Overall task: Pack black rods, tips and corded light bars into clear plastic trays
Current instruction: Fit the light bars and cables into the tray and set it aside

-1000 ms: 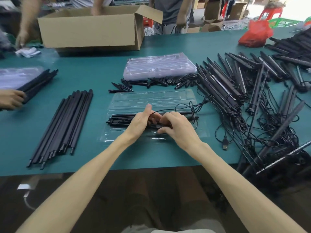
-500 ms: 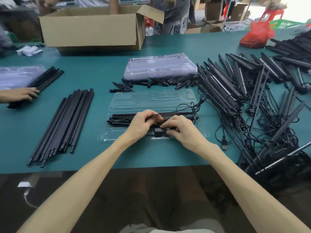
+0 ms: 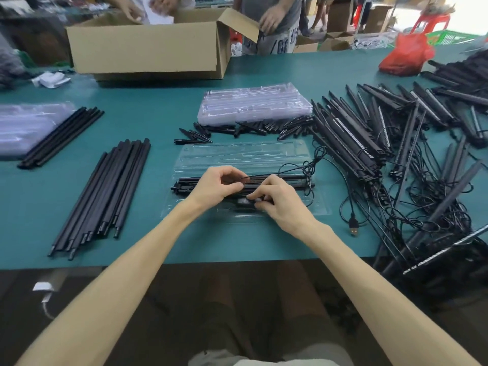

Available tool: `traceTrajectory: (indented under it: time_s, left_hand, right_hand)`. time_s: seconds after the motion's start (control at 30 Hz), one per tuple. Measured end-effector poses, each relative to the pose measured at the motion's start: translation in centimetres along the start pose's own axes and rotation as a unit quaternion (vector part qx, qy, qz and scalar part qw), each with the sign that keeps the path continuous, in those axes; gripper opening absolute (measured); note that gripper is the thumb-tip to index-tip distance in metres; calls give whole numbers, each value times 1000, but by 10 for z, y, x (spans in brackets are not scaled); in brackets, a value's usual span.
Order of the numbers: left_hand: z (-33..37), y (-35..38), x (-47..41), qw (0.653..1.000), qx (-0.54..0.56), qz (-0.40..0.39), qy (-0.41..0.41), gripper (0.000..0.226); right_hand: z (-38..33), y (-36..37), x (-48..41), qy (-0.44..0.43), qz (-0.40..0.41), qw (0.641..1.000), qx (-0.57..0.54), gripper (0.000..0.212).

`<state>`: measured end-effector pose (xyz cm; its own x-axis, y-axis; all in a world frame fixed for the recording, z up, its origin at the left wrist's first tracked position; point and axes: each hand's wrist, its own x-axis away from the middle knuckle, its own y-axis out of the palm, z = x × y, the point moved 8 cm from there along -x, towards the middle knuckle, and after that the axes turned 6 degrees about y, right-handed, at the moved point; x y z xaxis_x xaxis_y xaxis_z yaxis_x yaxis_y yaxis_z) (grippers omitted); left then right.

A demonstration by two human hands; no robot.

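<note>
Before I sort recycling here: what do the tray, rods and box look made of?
Tray: thin clear plastic, glossy; the table shows through. Rods: black, semi-matte; plastic or coated metal, unclear. Box: brown cardboard, dull, with a folded flap.

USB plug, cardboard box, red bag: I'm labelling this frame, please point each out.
USB plug (image 3: 354,230): head view, on its metal end.
cardboard box (image 3: 148,50): head view, on its near side wall.
red bag (image 3: 405,56): head view, on its crumpled middle.
</note>
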<state>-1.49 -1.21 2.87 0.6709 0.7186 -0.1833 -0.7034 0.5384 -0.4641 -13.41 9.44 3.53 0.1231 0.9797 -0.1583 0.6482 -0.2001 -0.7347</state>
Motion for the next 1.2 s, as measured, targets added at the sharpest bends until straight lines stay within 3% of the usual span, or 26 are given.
traceTrajectory:
  time_s: [0.27,0.6,0.87,1.2]
  left_hand:
    - [-10,-23,7,997,-75,-16,-16,9]
    - [-10,-18,19,991,-110,-58,-38,35]
    - [-7,-16,23,987,-147,-56,-24,43]
    - [-7,-1,6,940,-305,-146,-48,34]
  right_hand:
    - [-4,4,0,-2,-29,1000,-2,18]
    - [-8,5,0,26,-53,998,-28,23]
    - [-13,11,-5,37,-63,997,2,21]
    - [-13,15,-8,50,-66,996,16,22]
